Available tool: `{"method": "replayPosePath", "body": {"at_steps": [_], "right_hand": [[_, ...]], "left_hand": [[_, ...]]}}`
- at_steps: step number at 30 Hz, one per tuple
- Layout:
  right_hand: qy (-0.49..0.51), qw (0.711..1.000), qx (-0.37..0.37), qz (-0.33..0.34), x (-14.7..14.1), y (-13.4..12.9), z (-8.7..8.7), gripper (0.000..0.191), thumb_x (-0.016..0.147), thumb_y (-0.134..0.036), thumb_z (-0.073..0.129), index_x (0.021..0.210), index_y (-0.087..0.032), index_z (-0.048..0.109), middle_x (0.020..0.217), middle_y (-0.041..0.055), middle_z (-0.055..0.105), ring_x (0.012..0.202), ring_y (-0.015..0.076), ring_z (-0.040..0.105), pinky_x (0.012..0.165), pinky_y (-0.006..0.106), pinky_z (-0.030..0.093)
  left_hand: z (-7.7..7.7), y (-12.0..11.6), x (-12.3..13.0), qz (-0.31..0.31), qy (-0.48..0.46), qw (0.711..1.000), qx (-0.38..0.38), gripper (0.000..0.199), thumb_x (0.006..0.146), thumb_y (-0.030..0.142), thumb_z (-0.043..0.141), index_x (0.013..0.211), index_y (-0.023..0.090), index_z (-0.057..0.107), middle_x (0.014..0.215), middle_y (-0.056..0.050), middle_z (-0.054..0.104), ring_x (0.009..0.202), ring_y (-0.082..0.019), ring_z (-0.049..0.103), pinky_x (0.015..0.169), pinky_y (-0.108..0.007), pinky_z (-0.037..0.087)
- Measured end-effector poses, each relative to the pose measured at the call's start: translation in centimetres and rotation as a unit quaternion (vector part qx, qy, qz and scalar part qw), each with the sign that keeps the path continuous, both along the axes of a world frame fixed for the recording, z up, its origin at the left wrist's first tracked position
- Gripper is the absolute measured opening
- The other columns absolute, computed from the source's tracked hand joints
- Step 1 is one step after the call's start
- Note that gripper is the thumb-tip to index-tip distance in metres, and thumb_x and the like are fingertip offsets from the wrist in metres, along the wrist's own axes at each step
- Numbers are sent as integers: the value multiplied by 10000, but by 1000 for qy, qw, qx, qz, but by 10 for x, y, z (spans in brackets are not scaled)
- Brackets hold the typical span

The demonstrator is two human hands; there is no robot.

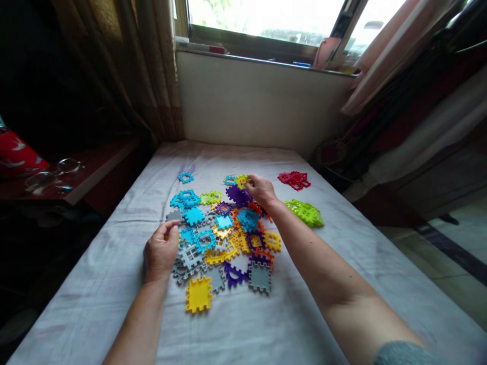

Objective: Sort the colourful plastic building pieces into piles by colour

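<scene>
Many flat plastic pieces with notched edges lie in a loose heap on the cloth-covered surface. My right hand [262, 189] is at the heap's far side, its fingers closed on a lime green piece [241, 181], just above a purple piece [238, 195]. My left hand [163, 249] rests at the heap's left edge, fingers curled, by a grey piece [174, 216]; a bit of yellow shows at its fingertips, too small to name. A yellow square [199, 294] lies nearest me, with a grey square [260, 277] to its right.
A lime green pile [305, 213] and a red pile [294, 180] lie to the right. One blue piece [185, 177] sits apart at the far left. Glasses [45, 177] rest on a side table [95, 165]. A wall and window are beyond.
</scene>
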State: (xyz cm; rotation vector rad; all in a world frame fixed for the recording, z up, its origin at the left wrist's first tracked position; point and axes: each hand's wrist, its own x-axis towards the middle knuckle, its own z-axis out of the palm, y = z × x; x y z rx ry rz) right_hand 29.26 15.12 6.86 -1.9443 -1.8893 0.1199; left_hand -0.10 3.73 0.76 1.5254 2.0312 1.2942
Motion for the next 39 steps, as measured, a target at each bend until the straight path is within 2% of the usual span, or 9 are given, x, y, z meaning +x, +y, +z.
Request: {"method": "replayPosePath", "body": {"at_steps": [3,8,13,16,22,26,31,36,39], "right_hand": [[156,985,31,-71,36,-6,-2,392,858,-265,595,1247,-216,612,963,41,746,854,168,705,783,264,526],[394,907,-20,-145,89,-15,-3,402,841,-222,587,1238,-166,571,970,73,718,622,107,688,584,208,531],[268,939,-28,-215,131,-21,-8,375,838,-242,578,1205,-173,617,946,69,740,603,92,675,538,164,487],[207,942,-47,-261,157,-24,-11,363,790,-246,621,1134,-142,672,855,83,748,622,134,682,560,203,493],[91,946,-103,-294,177,-36,-12,185,738,-248,641,863,-207,772,867,88,764,873,249,720,730,299,533],[38,937,-134,-321,174,-39,-9,190,749,-271,653,861,-208,793,965,135,760,962,307,714,781,365,543],[-16,943,-119,-309,153,-36,4,314,824,-312,602,1079,-243,774,1181,138,717,1132,318,653,898,405,519],[-70,990,-64,-108,67,-24,18,324,907,-333,517,1126,-274,749,1202,62,717,1118,236,650,936,327,497],[-91,993,-57,51,-1,-17,15,329,906,-393,557,1163,-281,728,1229,47,704,1156,212,619,987,301,465]], "left_hand": [[-1,1,-1,4,4,1000,3,333,770,433,519,918,249,755,616,14,659,536,-147,551,508,-239,395],[2,1,0,11,-3,1000,-11,349,755,444,523,920,244,756,617,8,649,558,-153,554,520,-242,396],[7,-1,2,12,-9,1000,-23,355,752,426,519,938,234,753,646,2,652,577,-154,551,553,-250,410],[8,-1,3,16,-7,1000,-23,338,750,411,524,924,233,753,637,3,643,571,-153,540,557,-253,412],[8,0,3,18,-16,999,-25,322,748,410,537,924,243,750,657,0,665,591,-162,560,547,-253,415],[5,1,1,20,-17,1000,-13,313,746,411,541,916,252,750,682,-5,678,621,-169,578,555,-252,421],[2,1,1,9,-8,1000,-15,319,763,418,531,927,254,751,661,-1,660,603,-164,566,552,-250,413],[3,0,1,6,-4,1000,-17,327,763,428,526,918,250,752,627,7,641,566,-153,545,542,-247,399],[4,0,1,5,-9,1000,-17,338,763,426,518,930,249,754,644,7,656,564,-152,551,543,-246,405]]}}
